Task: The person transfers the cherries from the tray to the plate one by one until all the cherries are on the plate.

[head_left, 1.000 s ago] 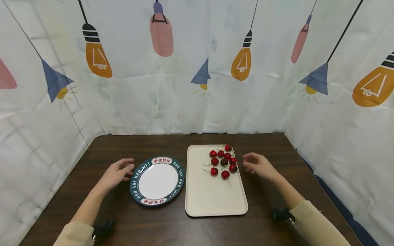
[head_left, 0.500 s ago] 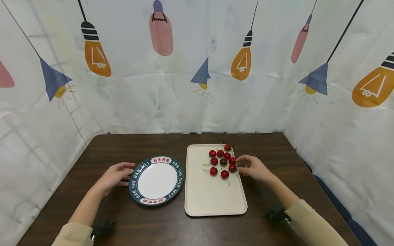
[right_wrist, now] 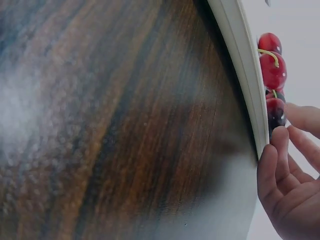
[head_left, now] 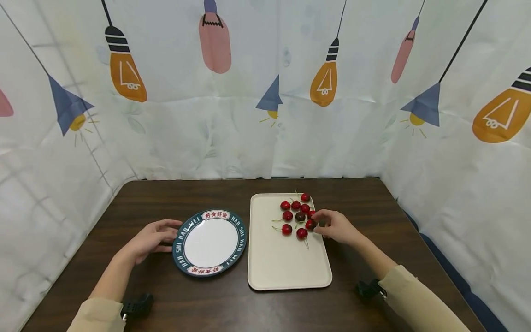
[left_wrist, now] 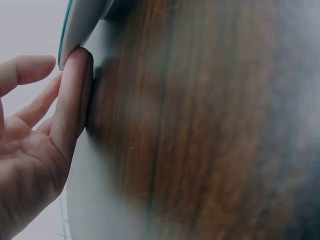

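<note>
My right hand (head_left: pixel 338 227) reaches over the right edge of a cream tray (head_left: pixel 286 272). Its thumb and forefinger are spread beside a dark red cherry (head_left: pixel 310 225). In the right wrist view, the fingertips meet the near side of this cherry (right_wrist: pixel 276 116); no firm pinch shows. Several more cherries, some with stems, lie grouped on the tray's upper half, such as a red one (head_left: pixel 302 234). At the left, my left hand (head_left: pixel 151 240) touches the rim of a round white plate (head_left: pixel 210 243) with a blue-green border. One straight finger (left_wrist: pixel 75 95) lies under the rim, thumb apart above.
Plate and tray stand side by side on a dark wooden table (head_left: pixel 199 304). A pale curtain (head_left: pixel 240 138) printed with lamps and bulbs hangs behind and at both sides. Black straps with a device (head_left: pixel 138 305) sit on both wrists.
My right hand has moved left, from beside the tray to the cherries at its edge. My left hand has come down and right to the plate's rim. The view has shifted slightly.
</note>
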{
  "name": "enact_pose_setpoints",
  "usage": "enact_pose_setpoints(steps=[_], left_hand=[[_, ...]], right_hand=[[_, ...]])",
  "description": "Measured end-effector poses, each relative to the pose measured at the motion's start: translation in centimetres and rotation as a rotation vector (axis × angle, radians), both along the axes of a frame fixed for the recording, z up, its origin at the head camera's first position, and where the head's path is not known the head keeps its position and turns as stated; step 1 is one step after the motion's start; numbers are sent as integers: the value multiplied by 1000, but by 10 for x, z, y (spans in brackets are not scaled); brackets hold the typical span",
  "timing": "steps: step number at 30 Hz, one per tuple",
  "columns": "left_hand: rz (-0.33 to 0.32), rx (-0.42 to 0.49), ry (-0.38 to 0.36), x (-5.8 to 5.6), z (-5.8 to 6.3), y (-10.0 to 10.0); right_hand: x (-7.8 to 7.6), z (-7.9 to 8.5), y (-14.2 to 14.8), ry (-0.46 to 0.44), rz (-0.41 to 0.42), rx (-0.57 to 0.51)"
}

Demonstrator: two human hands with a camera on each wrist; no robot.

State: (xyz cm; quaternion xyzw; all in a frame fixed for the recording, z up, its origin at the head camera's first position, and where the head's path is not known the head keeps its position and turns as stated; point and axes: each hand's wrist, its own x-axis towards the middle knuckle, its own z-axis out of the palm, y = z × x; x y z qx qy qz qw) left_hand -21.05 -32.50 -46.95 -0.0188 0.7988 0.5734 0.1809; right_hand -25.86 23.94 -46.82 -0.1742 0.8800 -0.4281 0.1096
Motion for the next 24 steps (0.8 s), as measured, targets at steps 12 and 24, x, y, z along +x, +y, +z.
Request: enact_pose_setpoints(steps=[12, 24], left_hand=[[-38, 47, -34, 2, 3, -4], [-34, 69, -28, 2, -1, -3]], right_hand=[[2, 1, -9, 30, 0, 43], [1, -4, -14, 86, 8, 85]])
